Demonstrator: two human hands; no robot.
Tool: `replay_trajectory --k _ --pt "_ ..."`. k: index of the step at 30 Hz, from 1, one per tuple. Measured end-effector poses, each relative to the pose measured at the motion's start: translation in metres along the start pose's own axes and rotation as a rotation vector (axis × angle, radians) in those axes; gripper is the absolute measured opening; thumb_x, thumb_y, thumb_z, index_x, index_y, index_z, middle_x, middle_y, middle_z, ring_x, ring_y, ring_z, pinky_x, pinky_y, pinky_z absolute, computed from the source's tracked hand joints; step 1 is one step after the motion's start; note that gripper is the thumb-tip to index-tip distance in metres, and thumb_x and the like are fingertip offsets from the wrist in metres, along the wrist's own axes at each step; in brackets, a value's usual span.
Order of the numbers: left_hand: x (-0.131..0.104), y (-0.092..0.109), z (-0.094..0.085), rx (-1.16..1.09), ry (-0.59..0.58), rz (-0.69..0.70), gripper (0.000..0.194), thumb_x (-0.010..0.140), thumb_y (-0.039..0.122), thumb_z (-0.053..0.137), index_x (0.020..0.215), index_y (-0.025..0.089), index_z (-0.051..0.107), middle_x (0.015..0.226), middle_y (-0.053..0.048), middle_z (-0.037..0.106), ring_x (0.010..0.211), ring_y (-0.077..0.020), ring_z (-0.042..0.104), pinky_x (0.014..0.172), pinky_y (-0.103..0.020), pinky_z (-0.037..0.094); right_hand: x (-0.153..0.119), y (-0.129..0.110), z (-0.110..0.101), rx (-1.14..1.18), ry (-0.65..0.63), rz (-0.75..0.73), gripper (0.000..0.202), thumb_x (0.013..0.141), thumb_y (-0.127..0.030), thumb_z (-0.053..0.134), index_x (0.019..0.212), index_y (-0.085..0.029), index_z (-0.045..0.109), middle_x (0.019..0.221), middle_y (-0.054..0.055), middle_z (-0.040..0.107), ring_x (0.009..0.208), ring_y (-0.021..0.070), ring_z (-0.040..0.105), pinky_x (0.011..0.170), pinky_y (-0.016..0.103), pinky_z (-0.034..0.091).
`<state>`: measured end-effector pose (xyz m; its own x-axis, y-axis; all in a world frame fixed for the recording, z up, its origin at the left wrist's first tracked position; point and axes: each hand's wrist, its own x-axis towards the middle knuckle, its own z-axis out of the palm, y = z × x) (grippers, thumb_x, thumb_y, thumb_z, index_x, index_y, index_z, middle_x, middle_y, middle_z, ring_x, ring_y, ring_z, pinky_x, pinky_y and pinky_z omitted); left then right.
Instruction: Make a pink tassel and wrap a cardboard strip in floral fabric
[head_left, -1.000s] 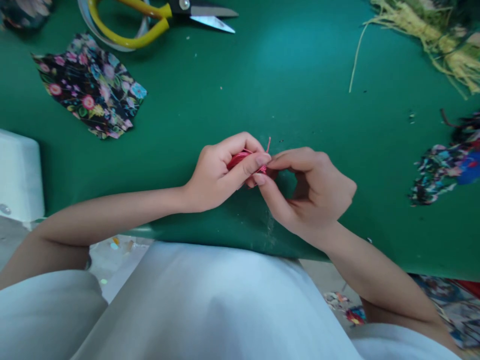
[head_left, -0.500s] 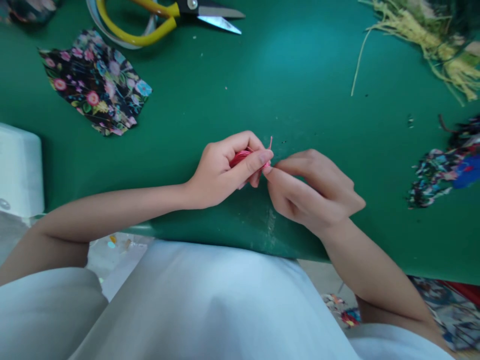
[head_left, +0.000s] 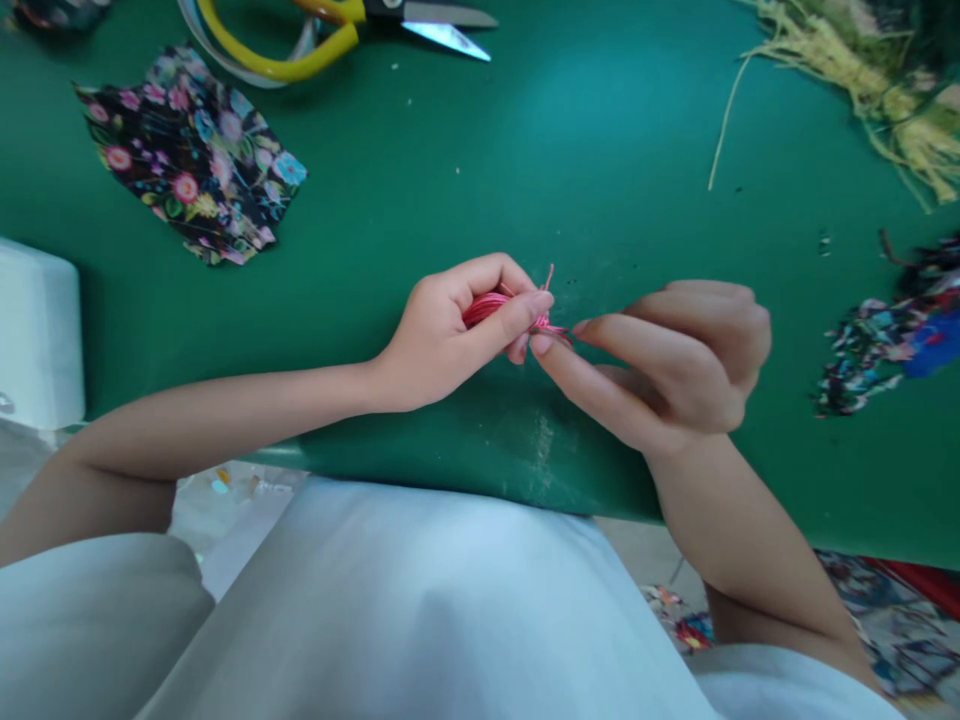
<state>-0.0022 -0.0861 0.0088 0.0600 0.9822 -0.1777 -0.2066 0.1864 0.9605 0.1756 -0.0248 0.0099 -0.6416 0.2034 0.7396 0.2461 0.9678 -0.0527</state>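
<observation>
A small bundle of pinkish-red cord (head_left: 486,307) lies in my left hand (head_left: 442,335), its thumb and fingers closed round it. One short cord end (head_left: 550,276) sticks up past the thumb, and a tuft of strands (head_left: 553,329) pokes out to the right. My right hand (head_left: 667,360) is just right of that tuft. Its thumb and forefinger are parted, the thumb tip at the tuft's lower side and the forefinger tip at or just off its end. The other right fingers are curled in.
Yellow-handled scissors (head_left: 337,40) lie part-open at the top of the green table (head_left: 600,130). A floral fabric scrap (head_left: 195,165) is at the left, above a white box (head_left: 37,335). Yellow fibres (head_left: 847,85) and a multicoloured clump (head_left: 862,355) lie at the right.
My right thumb and forefinger have come apart, and that hand has shifted slightly right and up. More of the red tuft now shows. My left hand keeps its hold.
</observation>
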Motion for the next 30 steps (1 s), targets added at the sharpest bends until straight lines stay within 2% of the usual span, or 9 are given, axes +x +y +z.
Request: replay_trajectory --k 5,9,14,16,18,20,22,23,30 --pt "0.001 0.0 0.0 0.008 0.017 0.002 0.037 0.088 0.051 0.064 0.071 0.019 0.058 0.062 0.005 0.062 0.056 -0.0043 0.059 0.053 -0.019 0.05 0.006 -0.002 0.001 -0.133 0.055 -0.07 0.012 0.083 -0.024 0.075 0.078 -0.027 0.065 0.058 -0.008 0.055 0.051 0.0077 0.044 0.051 0.028 0.034" --pt "0.002 0.002 0.0 0.03 0.011 -0.001 0.042 0.087 0.056 0.062 0.07 0.019 0.056 0.063 0.005 0.061 0.055 -0.0045 0.057 0.052 -0.02 0.049 -0.003 -0.001 0.005 -0.166 0.066 -0.039 0.006 0.086 -0.032 0.072 0.084 -0.03 0.067 0.06 -0.008 0.054 0.055 0.0076 0.049 0.055 0.029 0.032" --pt "0.002 0.002 0.0 0.023 0.035 -0.026 0.041 0.086 0.056 0.064 0.069 0.019 0.057 0.059 0.005 0.059 0.054 -0.0046 0.055 0.055 -0.022 0.049 -0.03 0.002 0.016 0.089 -0.342 0.412 0.017 0.094 -0.047 0.061 0.088 -0.033 0.069 0.055 -0.005 0.057 0.057 0.0117 0.054 0.062 0.035 0.037" --pt "0.001 0.002 0.0 0.028 0.042 -0.031 0.041 0.087 0.056 0.064 0.07 0.02 0.057 0.058 0.005 0.059 0.055 -0.0052 0.055 0.056 -0.023 0.048 -0.032 0.003 0.019 0.144 -0.396 0.438 0.017 0.095 -0.046 0.059 0.087 -0.034 0.069 0.057 -0.005 0.06 0.058 0.0123 0.056 0.062 0.036 0.038" --pt "0.0 0.002 0.0 0.039 0.037 -0.029 0.041 0.087 0.056 0.063 0.07 0.02 0.057 0.059 0.005 0.059 0.055 -0.0056 0.056 0.056 -0.023 0.048 -0.025 0.002 0.02 0.134 -0.326 0.331 0.013 0.096 -0.04 0.058 0.088 -0.034 0.068 0.06 -0.006 0.063 0.058 0.0114 0.058 0.058 0.035 0.036" --pt "0.0 0.002 0.0 0.043 0.026 -0.024 0.041 0.087 0.056 0.063 0.07 0.02 0.057 0.058 0.005 0.059 0.055 -0.0056 0.056 0.055 -0.023 0.047 -0.015 0.001 0.018 0.067 -0.163 0.18 0.012 0.096 -0.032 0.057 0.09 -0.033 0.068 0.062 -0.008 0.064 0.058 0.0097 0.059 0.052 0.033 0.031" --pt "0.001 0.002 0.0 0.036 0.017 -0.026 0.041 0.087 0.056 0.063 0.07 0.019 0.057 0.059 0.005 0.059 0.055 -0.0055 0.056 0.055 -0.023 0.047 -0.006 0.0 0.016 -0.011 -0.018 0.077 0.013 0.096 -0.03 0.056 0.089 -0.031 0.067 0.062 -0.008 0.064 0.057 0.009 0.06 0.048 0.03 0.027" --pt "0.001 0.002 0.0 0.03 0.014 -0.028 0.041 0.087 0.056 0.063 0.07 0.019 0.057 0.06 0.005 0.059 0.056 -0.0055 0.056 0.055 -0.023 0.047 -0.004 0.0 0.015 -0.034 -0.002 0.065 0.014 0.097 -0.031 0.055 0.089 -0.031 0.067 0.062 -0.008 0.064 0.056 0.0093 0.06 0.048 0.029 0.027" --pt "0.002 0.003 0.001 0.02 0.017 -0.019 0.042 0.086 0.057 0.064 0.068 0.019 0.056 0.063 0.005 0.061 0.055 -0.0044 0.056 0.055 -0.022 0.049 -0.02 0.005 0.012 0.103 -0.425 0.274 0.026 0.095 -0.051 0.056 0.085 -0.03 0.069 0.064 -0.005 0.068 0.059 0.0121 0.058 0.053 0.032 0.032"
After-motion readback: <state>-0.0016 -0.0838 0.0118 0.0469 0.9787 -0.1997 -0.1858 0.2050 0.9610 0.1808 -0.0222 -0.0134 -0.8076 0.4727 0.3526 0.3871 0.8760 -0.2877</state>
